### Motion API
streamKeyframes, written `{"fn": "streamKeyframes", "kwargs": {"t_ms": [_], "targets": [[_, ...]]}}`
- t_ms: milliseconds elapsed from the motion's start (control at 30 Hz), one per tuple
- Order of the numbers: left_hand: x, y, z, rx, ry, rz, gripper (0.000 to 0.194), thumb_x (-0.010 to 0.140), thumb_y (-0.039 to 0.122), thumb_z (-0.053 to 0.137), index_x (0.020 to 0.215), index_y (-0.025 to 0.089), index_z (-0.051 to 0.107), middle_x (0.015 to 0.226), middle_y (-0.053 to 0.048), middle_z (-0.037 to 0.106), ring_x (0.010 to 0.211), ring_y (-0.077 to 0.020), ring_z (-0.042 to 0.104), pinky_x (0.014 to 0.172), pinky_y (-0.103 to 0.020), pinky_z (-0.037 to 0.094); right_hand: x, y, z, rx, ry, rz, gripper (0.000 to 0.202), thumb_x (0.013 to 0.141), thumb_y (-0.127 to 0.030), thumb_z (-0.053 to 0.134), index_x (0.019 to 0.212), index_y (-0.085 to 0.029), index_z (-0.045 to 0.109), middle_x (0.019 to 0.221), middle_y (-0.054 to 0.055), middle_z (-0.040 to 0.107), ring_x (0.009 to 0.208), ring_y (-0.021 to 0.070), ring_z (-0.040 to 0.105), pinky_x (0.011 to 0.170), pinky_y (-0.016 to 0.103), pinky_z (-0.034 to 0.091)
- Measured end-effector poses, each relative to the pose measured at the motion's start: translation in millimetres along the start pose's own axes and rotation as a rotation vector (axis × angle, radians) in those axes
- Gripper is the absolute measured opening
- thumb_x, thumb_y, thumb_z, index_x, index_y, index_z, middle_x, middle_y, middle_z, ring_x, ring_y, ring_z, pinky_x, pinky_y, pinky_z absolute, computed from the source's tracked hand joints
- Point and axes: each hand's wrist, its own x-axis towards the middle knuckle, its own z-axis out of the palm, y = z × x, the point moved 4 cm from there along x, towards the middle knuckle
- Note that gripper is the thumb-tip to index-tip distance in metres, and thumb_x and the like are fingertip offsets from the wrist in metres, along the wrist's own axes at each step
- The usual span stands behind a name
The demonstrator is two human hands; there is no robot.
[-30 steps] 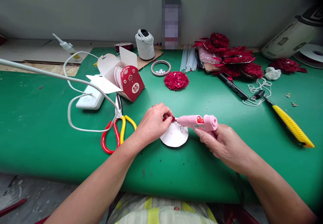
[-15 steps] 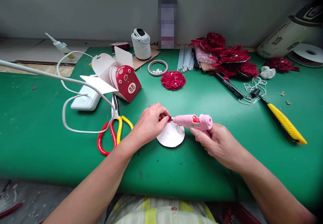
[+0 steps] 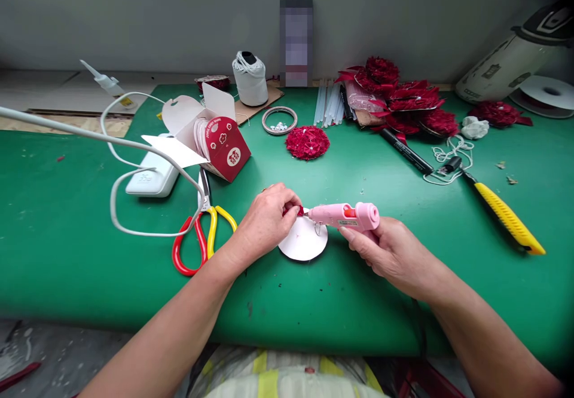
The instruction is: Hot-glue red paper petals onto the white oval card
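A white paper disc [image 3: 304, 241] lies on the green table in front of me. My left hand [image 3: 271, 216] pinches a small piece of red ribbon [image 3: 300, 211] at the disc's upper edge. In my right hand [image 3: 394, 251] is a pink glue gun [image 3: 343, 215], its nozzle pointing left and meeting the red ribbon. The wire stand of the gun hangs over the disc. Beyond the hands sits a round red ribbon flower [image 3: 307, 142].
Red-and-yellow-handled scissors [image 3: 210, 230], a white power bank [image 3: 152, 177] with a looping cable and an open red box [image 3: 228, 150] stand left. Rightwards are a black marker [image 3: 408, 152], a yellow cutter [image 3: 509, 216] and red flowers [image 3: 412, 99]. Glue sticks [image 3: 329, 104] lie behind.
The glue gun and my right hand have shifted very slightly to the right. My left hand keeps its pinch at the disc's edge.
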Motion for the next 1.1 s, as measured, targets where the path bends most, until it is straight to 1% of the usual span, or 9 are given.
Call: {"fn": "streamKeyframes", "kwargs": {"t_ms": [233, 467, 667, 900, 1100], "targets": [[0.5, 0.0, -0.6, -0.031, -0.018, -0.024, 0.016, 0.080, 0.010, 0.054, 0.077, 0.018, 0.067, 0.076, -0.001, 0.058, 0.069, -0.0137, 0.053, 0.064, -0.027, 0.040, -0.6, 2.4, 2.3, -0.013, 0.011, -0.007, 0.036, 0.096, -0.046, 0.047, 0.073, -0.022, 0.061, 0.051, -0.003, 0.046, 0.045, 0.0128, 0.043, 0.042, 0.024, 0.033], [0.8, -2.0, -1.4, -0.067, -0.032, -0.033, 0.014, 0.082, 0.012, 0.056, 0.080, 0.017, 0.068, 0.078, -0.001, 0.058, 0.068, -0.0128, 0.053, 0.065, -0.027, 0.040, 1.0, 3.7, 5.9, -0.041, 0.054, -0.048, 0.035, 0.097, -0.044, 0.046, 0.079, -0.019, 0.063, 0.051, -0.003, 0.048, 0.042, 0.0120, 0.043, 0.042, 0.023, 0.033], [2.1, -1.8, -1.3, -0.072, -0.030, -0.026, 0.013, 0.082, 0.011, 0.056, 0.079, 0.017, 0.067, 0.077, 0.000, 0.058, 0.068, -0.0124, 0.053, 0.065, -0.027, 0.040, 2.1, 4.5, 7.6, -0.033, 0.043, -0.043, 0.036, 0.097, -0.045, 0.045, 0.082, -0.019, 0.065, 0.049, -0.003, 0.048, 0.042, 0.0135, 0.045, 0.045, 0.025, 0.036], [-0.5, -2.6, -1.3, -0.063, -0.033, -0.007, 0.011, 0.082, 0.013, 0.056, 0.080, 0.017, 0.066, 0.077, 0.000, 0.057, 0.068, -0.0128, 0.053, 0.065, -0.027, 0.040, 3.1, 2.7, 7.7, -0.045, 0.039, -0.055, 0.035, 0.098, -0.043, 0.045, 0.081, -0.019, 0.066, 0.047, -0.003, 0.046, 0.042, 0.0131, 0.043, 0.044, 0.025, 0.035], [-1.3, -3.4, 0.8, -0.028, -0.047, 0.016, 0.012, 0.084, 0.012, 0.053, 0.083, 0.017, 0.063, 0.083, -0.002, 0.059, 0.072, -0.0141, 0.054, 0.068, -0.029, 0.041, 3.9, 2.6, 6.6, -0.049, 0.032, -0.046, 0.034, 0.097, -0.042, 0.045, 0.085, -0.019, 0.068, 0.047, -0.004, 0.045, 0.042, 0.0121, 0.041, 0.044, 0.024, 0.035]]}}
